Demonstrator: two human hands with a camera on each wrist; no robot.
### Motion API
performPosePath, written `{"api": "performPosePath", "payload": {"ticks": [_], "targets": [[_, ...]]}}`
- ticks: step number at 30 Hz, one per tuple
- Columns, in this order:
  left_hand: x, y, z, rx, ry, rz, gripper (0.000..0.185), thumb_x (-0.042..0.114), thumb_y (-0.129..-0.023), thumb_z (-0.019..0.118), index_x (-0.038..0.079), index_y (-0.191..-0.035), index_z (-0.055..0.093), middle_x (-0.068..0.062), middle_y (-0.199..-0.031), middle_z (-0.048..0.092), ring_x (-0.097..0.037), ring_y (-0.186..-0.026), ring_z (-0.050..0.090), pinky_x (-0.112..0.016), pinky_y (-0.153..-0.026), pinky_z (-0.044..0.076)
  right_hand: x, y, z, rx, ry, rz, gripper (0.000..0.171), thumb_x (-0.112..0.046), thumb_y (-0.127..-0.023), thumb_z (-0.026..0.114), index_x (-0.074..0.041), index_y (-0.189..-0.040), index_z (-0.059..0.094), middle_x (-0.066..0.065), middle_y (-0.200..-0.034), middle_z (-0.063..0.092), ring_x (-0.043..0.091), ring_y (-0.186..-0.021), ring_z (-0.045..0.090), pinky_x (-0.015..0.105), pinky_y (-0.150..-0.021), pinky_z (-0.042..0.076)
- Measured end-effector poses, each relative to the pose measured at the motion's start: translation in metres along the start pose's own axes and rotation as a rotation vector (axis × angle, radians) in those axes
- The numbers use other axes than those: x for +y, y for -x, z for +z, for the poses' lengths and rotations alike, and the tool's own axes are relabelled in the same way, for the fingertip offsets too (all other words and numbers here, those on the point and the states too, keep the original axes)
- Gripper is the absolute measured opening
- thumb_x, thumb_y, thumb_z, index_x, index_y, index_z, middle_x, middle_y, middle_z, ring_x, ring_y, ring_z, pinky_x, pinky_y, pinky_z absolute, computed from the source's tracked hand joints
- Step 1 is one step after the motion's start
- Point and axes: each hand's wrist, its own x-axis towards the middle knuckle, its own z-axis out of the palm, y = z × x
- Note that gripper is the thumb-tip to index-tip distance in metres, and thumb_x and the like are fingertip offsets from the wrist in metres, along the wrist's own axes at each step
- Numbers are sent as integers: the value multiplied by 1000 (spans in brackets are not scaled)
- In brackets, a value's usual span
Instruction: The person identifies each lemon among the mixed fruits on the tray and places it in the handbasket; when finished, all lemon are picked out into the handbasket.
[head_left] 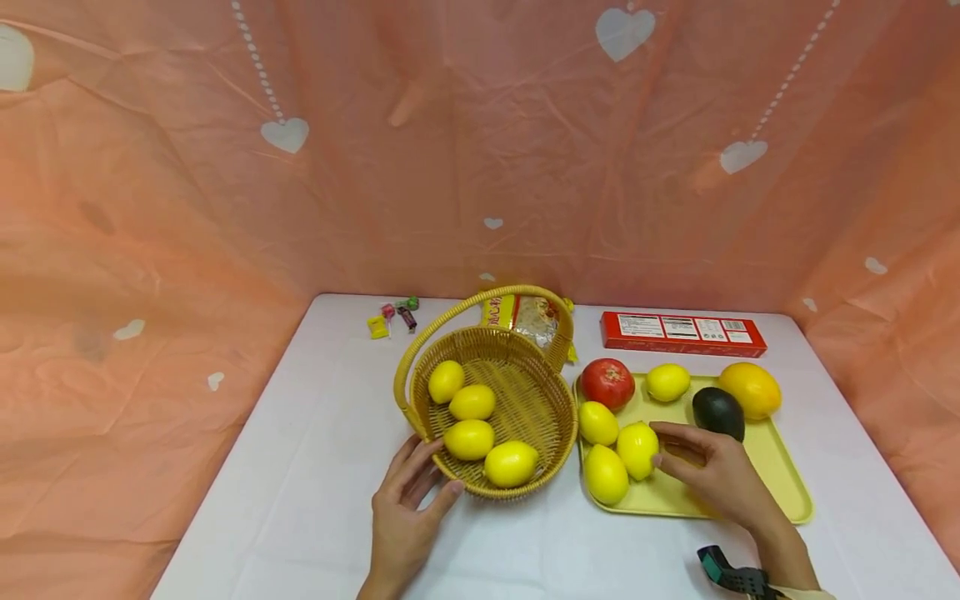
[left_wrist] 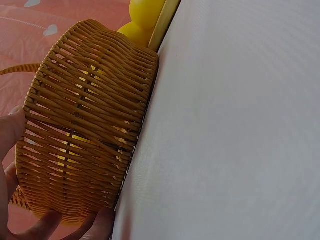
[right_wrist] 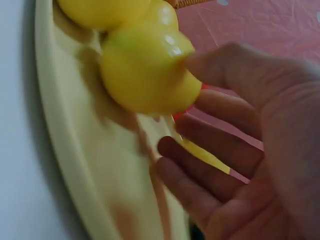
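Two hands: basket (head_left: 525,400) steadied; blurred lemon (right_wrist: 145,70) touched.

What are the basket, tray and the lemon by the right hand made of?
Basket: woven strands, looks like rattan or a plastic imitation; open weave shows in the left wrist view. Tray: smooth pale yellow, probably plastic; moulded rim. Lemon: glossy, uniformly yellow with a sharp highlight, possibly a plastic replica, though real fruit can't be ruled out. The right hand touches it with its fingers.

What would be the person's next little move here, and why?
Probably closing the right hand round the lemon it touches on the tray and lifting it: four lemons already lie in the basket, which the left hand steadies.
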Motion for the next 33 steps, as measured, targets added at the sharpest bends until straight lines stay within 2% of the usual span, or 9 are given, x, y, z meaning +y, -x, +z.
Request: {"api": "performPosePath", "payload": {"ticks": [4, 7, 9, 12, 15, 18, 22, 28, 33], "targets": [[1, 0, 0, 1, -5, 0, 56, -11, -87, 87, -4, -140, 70, -26, -164, 45, -20, -141, 61, -28, -109, 62, -1, 1, 7, -47, -71, 43, 59, -29, -98, 86, -5, -149, 66, 19, -146, 70, 4, -117, 74, 8, -97, 58], [1, 0, -1, 9, -11, -6, 56, -10, -87, 87, -3, -140, 70, -25, -164, 45, -17, -141, 61, -28, -109, 62, -5, 0, 12, -37, -41, 43, 63, -33, -97, 87, -8, -150, 66, 17, -148, 69, 22, -123, 75, 7, -99, 57], [0, -1, -1, 8, -15, -8, 57, -10, -87, 87, -3, -141, 70, -25, -164, 45, -19, -141, 61, -28, -109, 62, -8, -2, 14, -33, -15, 42, 63, -33, -96, 88, -10, -151, 66, 16, -148, 69, 31, -125, 74, 9, -99, 60], [0, -1, -1, 2, -10, -14, 57, -10, -87, 87, -3, -141, 70, -24, -165, 45, -24, -143, 60, -29, -110, 62, -13, -2, 13, -12, 26, 41, 62, -30, -96, 89, -9, -150, 66, 16, -146, 70, 36, -126, 72, 14, -100, 62], [1, -1, 0, -2, -7, -17, 58, -10, -87, 87, -4, -142, 69, -24, -165, 45, -27, -144, 59, -29, -110, 62, -20, -1, 10, 28, 14, 29, 60, -24, -95, 89, -6, -147, 66, 17, -143, 71, 35, -127, 70, 9, -100, 59], [1, 0, -1, 1, -11, -18, 58, -10, -87, 87, -3, -142, 69, -25, -165, 44, -26, -144, 58, -28, -110, 62, -29, -3, 8, 55, -43, -36, 55, -19, -95, 89, -7, -144, 67, 14, -141, 71, 17, -126, 70, 2, -101, 52], [0, 0, -1, 3, -13, -14, 58, -10, -88, 87, -3, -142, 69, -25, -164, 45, -20, -144, 58, -28, -110, 61, -43, -10, 11, -9, -160, -182, 51, -9, -97, 84, -10, -145, 68, 12, -141, 71, -2, -121, 66, 8, -105, 56], [1, 0, 0, 1, -11, -9, 58, -10, -88, 87, -3, -142, 69, -24, -164, 45, -20, -144, 57, -28, -110, 62, -67, -29, 26, -217, -287, -321, 49, -5, -99, 80, -12, -147, 69, 8, -144, 72, 11, -124, 70, 17, -110, 58], [3, 0, 1, -2, -12, -12, 57, -10, -88, 86, -4, -141, 69, -25, -164, 45, -27, -144, 59, -28, -110, 62, -87, -44, 42, -318, -255, -365, 46, -11, -98, 83, -17, -142, 71, 1, -139, 74, 15, -123, 71, 21, -114, 57]]}}
